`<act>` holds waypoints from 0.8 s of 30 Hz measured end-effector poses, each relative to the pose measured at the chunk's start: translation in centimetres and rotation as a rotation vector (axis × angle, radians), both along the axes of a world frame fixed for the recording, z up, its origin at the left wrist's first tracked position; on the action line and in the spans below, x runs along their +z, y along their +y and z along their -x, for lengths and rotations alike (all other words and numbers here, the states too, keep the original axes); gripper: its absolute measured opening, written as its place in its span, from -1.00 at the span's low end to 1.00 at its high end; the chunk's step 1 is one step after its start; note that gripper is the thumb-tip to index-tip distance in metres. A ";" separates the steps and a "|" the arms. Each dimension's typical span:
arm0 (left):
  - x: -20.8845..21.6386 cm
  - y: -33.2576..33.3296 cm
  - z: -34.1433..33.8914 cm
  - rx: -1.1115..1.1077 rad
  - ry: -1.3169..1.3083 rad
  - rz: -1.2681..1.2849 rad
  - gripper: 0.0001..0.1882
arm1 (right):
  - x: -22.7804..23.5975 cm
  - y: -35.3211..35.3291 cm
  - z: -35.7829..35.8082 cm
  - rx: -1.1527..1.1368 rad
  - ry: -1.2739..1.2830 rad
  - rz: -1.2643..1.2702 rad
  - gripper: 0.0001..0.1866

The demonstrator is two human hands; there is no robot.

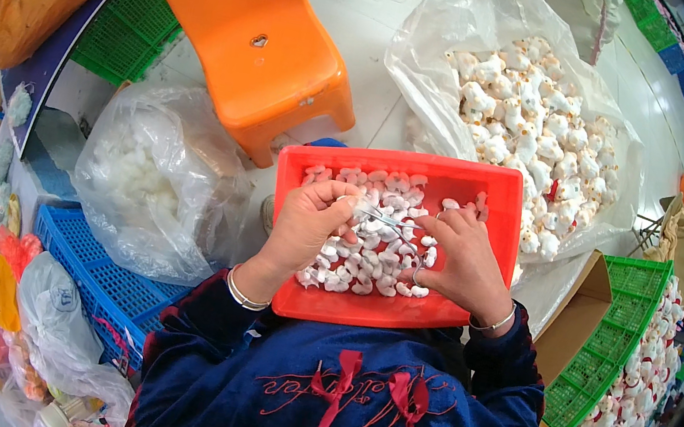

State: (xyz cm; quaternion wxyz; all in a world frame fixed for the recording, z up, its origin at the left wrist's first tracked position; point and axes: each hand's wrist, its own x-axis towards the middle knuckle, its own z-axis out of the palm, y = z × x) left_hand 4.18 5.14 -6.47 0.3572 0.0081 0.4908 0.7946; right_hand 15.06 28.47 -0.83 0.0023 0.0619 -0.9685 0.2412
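Note:
A red plastic tray (292, 300) sits at my lap, holding many small white curved plush pieces (365, 266). Above it my right hand (465, 255) holds silver forceps (394, 222) with ring handles, a finger ring showing by the thumb. The slim metal jaws point left toward my left hand (314, 218). Its thumb and index finger are pinched together at the forceps' tip, on what seems a small white piece. The fingers partly hide that piece, so its shape is unclear. Both hands are over the tray, a short gap apart.
An orange plastic chair (255, 30) stands ahead left. Beyond the tray at right lies a clear bag (432, 40) of white plush figures (543, 129). Left are a bag of white stuffing (151, 174) and a blue crate (94, 282). A green crate (619, 329) and cardboard box (577, 313) stand right.

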 end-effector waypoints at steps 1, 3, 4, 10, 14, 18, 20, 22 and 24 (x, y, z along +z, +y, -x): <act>0.1 0.0 -0.1 0.009 0.011 0.010 -0.86 | 0.0 0.1 0.0 0.000 -0.082 0.033 -0.44; 0.2 0.0 0.1 0.006 0.079 0.044 -0.85 | 0.0 0.6 -0.1 -0.002 -0.247 0.098 -0.54; 0.3 0.0 0.2 0.003 0.113 0.060 -0.84 | 0.2 0.7 -0.1 0.006 -0.257 0.104 -0.57; 0.9 0.3 0.1 -0.152 0.283 0.178 -0.80 | 1.6 1.1 0.5 0.128 -0.363 0.090 -0.61; 1.4 -0.1 0.6 -0.111 0.285 0.173 -0.82 | 1.1 1.6 0.0 0.075 -0.194 0.061 -0.48; 0.9 -0.1 0.7 -0.016 0.164 0.082 -0.85 | 1.0 1.9 0.0 -0.011 -0.123 0.106 -0.30; 0.9 0.2 0.3 -0.023 0.150 0.070 -0.85 | 0.4 1.4 -0.3 0.025 -0.115 0.061 -0.25; 1.0 0.3 0.2 -0.018 0.156 0.047 -0.84 | 0.2 0.8 -0.4 0.026 -0.142 0.055 -0.25; 1.1 0.3 0.2 -0.020 0.166 0.048 -0.83 | 0.1 0.5 -0.5 -0.001 -0.158 0.111 -0.33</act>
